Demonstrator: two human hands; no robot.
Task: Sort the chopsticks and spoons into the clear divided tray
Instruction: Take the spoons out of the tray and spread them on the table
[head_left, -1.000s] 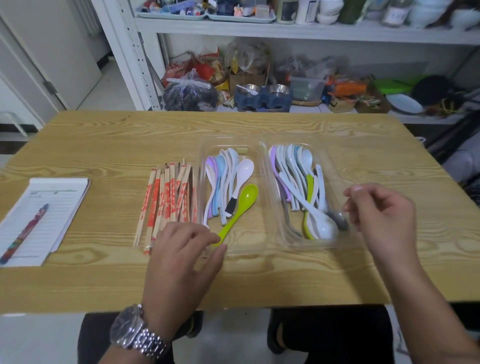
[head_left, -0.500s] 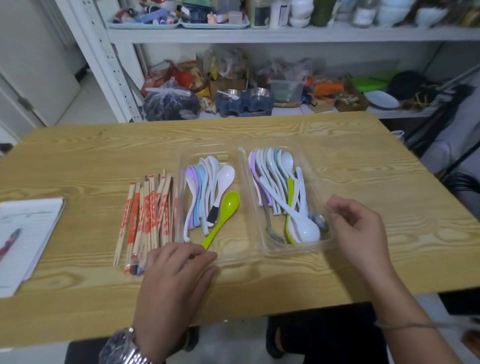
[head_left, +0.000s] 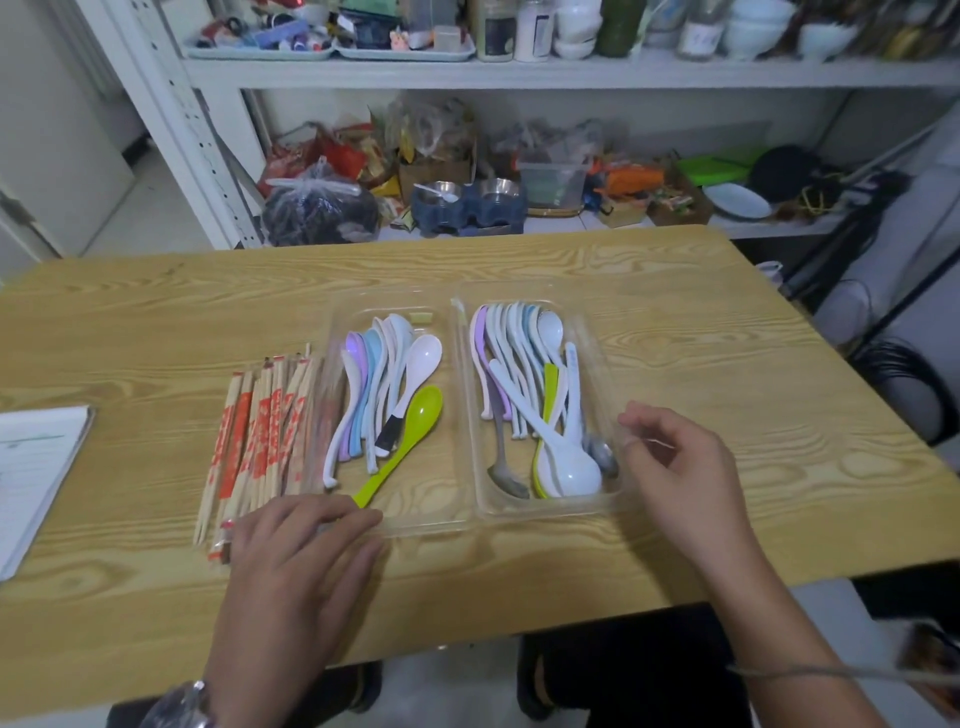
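Note:
The clear divided tray lies in the middle of the wooden table. Its left compartment holds several pastel plastic spoons and a lime green spoon. The right compartment holds more plastic spoons and a metal spoon. Paper-wrapped chopsticks lie in a row on the table against the tray's left side. My left hand rests flat, its fingers on the tray's near left corner and the chopstick ends. My right hand is loosely curled, its fingertips at the tray's near right rim.
A white notepad lies at the table's left edge. Behind the table stands a white shelf crowded with bowls, bags and boxes. A dark chair stands beside the table's right edge. The table's near edge runs just below my hands.
The view has shifted left across the table. My left hand has crept forward onto the tray's near left corner. My right hand has stayed by the right rim. The tray has not moved.

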